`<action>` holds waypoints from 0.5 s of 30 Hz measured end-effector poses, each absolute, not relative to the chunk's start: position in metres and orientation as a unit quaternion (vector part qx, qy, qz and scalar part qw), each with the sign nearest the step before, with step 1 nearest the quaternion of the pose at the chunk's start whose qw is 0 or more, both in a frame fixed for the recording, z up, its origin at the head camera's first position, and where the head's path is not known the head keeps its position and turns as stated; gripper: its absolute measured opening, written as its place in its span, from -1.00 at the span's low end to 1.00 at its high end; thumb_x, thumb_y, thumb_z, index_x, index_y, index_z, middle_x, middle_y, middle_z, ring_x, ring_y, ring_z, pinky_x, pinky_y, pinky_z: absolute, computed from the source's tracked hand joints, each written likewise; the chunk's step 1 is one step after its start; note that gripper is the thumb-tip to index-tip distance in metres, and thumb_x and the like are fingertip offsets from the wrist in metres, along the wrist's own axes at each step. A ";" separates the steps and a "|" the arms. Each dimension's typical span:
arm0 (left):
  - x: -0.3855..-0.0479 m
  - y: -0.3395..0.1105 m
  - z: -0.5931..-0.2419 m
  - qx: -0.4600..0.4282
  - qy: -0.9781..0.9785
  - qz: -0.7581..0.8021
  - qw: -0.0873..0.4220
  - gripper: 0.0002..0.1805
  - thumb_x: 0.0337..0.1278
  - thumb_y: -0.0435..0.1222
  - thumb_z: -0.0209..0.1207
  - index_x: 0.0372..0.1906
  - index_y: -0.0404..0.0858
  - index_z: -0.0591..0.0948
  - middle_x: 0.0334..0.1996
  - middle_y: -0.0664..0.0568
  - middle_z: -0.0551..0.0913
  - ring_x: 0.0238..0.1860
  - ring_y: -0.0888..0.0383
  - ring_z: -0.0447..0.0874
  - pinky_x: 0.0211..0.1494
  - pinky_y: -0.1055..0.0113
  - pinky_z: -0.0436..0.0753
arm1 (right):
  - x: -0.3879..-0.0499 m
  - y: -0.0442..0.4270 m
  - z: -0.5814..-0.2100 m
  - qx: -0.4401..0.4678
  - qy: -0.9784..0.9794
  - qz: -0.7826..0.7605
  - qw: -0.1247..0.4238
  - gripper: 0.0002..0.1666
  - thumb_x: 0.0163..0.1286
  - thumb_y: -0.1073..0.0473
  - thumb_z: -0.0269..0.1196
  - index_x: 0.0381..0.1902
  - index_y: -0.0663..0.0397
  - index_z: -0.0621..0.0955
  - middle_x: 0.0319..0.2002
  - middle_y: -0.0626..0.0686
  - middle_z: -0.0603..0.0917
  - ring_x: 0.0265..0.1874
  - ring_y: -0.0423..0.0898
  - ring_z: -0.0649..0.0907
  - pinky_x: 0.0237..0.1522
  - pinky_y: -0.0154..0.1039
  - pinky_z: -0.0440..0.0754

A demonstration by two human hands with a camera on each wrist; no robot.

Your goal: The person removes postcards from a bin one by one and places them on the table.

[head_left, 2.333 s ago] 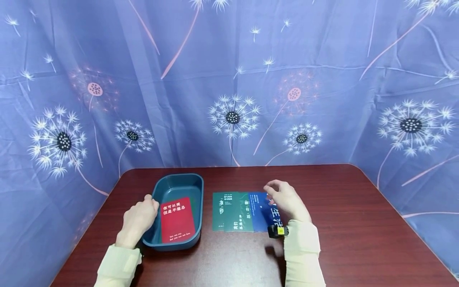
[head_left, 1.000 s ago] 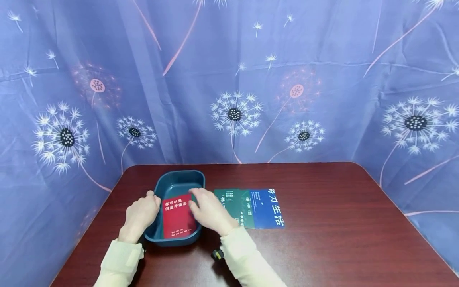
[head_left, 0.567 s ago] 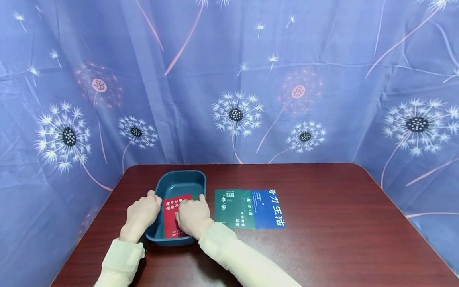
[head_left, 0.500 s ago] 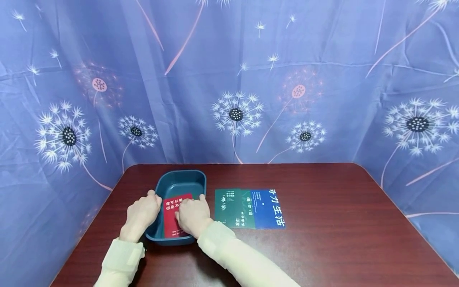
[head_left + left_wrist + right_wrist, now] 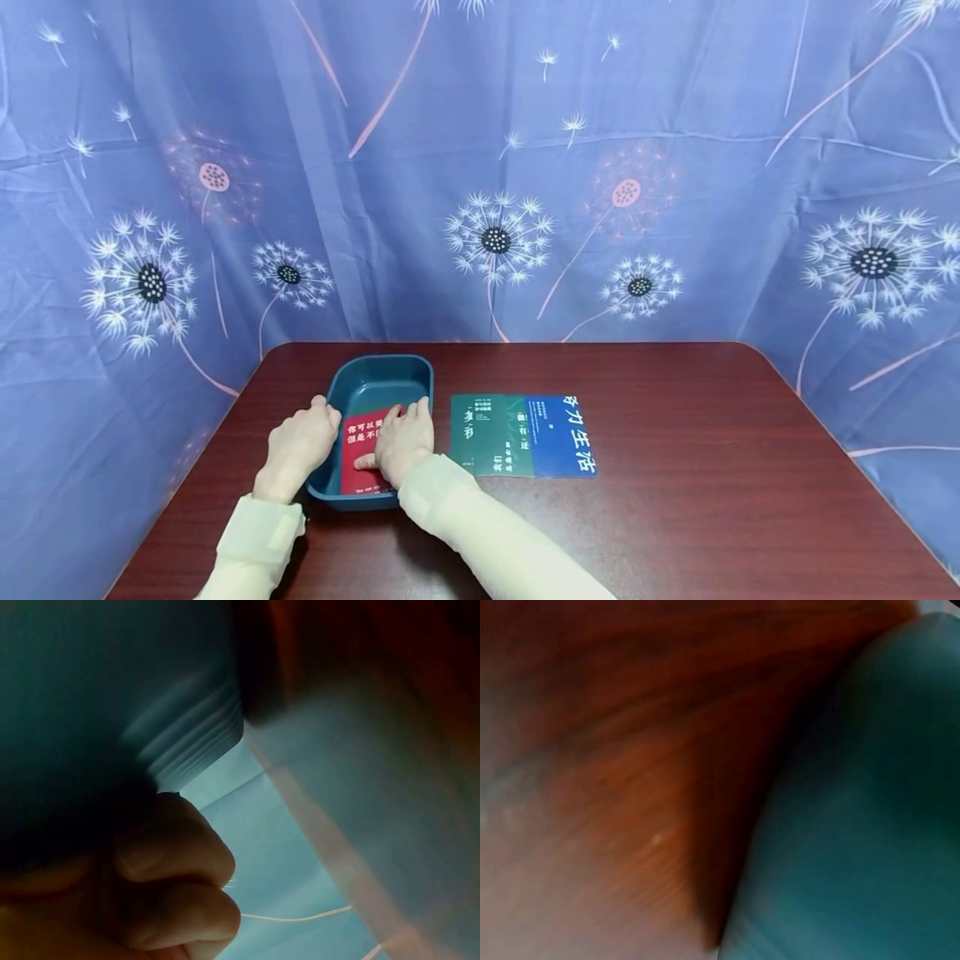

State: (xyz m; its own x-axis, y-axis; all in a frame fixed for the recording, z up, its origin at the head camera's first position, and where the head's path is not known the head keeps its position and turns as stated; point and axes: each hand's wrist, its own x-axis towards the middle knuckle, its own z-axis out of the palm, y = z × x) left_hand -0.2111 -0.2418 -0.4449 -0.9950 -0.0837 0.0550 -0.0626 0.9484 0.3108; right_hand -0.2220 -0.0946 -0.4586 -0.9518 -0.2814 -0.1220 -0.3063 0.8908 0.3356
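Left grip [image 5: 302,443] is clenched on the left rim of a teal tray [image 5: 384,392], down in the lower left of the frame. Right grip [image 5: 407,446] is loose — fingers spread over the right side of a red booklet [image 5: 360,454] with white lettering, thumb poking out left across it. That red booklet lies in the lower part of the tray. Left wrist cam just gets dim, curled fingers next to the tray wall, and the right one is blurry tray plus table. Just right of the tray, near lower centre, green booklets [image 5: 477,454] and a blue booklet [image 5: 553,454] sit in a tight row on the dark reddish table [image 5: 705,442]. Purple-blue curtain [image 5: 405,217] with printed dandelions fills everything above — pretty busy backdrop.
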 end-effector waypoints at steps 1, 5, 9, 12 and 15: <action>-0.211 -0.242 -0.445 0.037 -0.986 -0.157 0.034 -0.65 0.38 -0.18 -0.07 -0.12 -0.47 0.42 -0.52 -0.19 0.53 -0.52 -0.11 0.57 -0.31 -0.17 0.61 | -0.222 -0.095 -0.459 -0.148 0.972 0.178 0.031 0.25 0.00 -0.77 -0.19 0.47 -0.14 0.29 0.26 -0.11 0.52 0.25 -0.02 0.41 0.37 -0.02 0.07; -0.211 -0.242 -0.444 0.038 -0.986 -0.155 0.038 -0.65 0.38 -0.19 -0.08 -0.11 -0.46 0.42 -0.49 -0.22 0.55 -0.49 -0.15 0.59 -0.29 -0.19 0.60 | -0.224 -0.095 -0.459 -0.143 0.976 0.165 0.018 0.26 -0.05 -0.78 -0.09 0.45 -0.15 0.31 0.24 -0.06 0.52 0.22 0.00 0.41 0.36 -0.02 0.08; -0.211 -0.242 -0.443 0.039 -0.986 -0.154 0.045 -0.64 0.38 -0.19 -0.07 -0.11 -0.48 0.42 -0.48 -0.25 0.55 -0.47 -0.18 0.59 -0.28 -0.21 0.59 | -0.225 -0.095 -0.458 -0.147 0.978 0.151 0.014 0.21 -0.02 -0.75 -0.03 0.44 -0.17 0.33 0.21 -0.06 0.56 0.22 0.00 0.47 0.34 -0.02 0.08; -0.211 -0.243 -0.443 0.039 -0.986 -0.153 0.048 -0.65 0.38 -0.18 -0.07 -0.13 -0.47 0.42 -0.50 -0.24 0.54 -0.49 -0.17 0.58 -0.31 -0.20 0.59 | -0.224 -0.093 -0.457 -0.153 0.980 0.129 0.003 0.19 -0.02 -0.71 0.06 0.42 -0.12 0.33 0.13 -0.04 0.62 0.15 -0.01 0.53 0.31 -0.03 0.11; -0.211 -0.242 -0.444 0.036 -0.986 -0.155 0.045 -0.66 0.37 -0.18 -0.07 -0.15 -0.45 0.42 -0.52 -0.20 0.53 -0.52 -0.14 0.57 -0.33 -0.17 0.60 | -0.223 -0.090 -0.456 -0.159 0.982 0.097 -0.014 0.21 -0.05 -0.67 0.16 0.40 -0.05 0.33 0.05 0.01 0.65 0.06 -0.01 0.55 0.26 -0.03 0.17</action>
State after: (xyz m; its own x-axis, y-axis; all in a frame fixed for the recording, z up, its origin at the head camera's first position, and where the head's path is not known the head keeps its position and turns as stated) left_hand -0.2106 -0.2424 -0.4440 -0.9933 -0.0858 0.0780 -0.0577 0.9493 0.3092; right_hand -0.2228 -0.0901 -0.4564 -0.9493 -0.3143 -0.0026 -0.3087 0.9307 0.1960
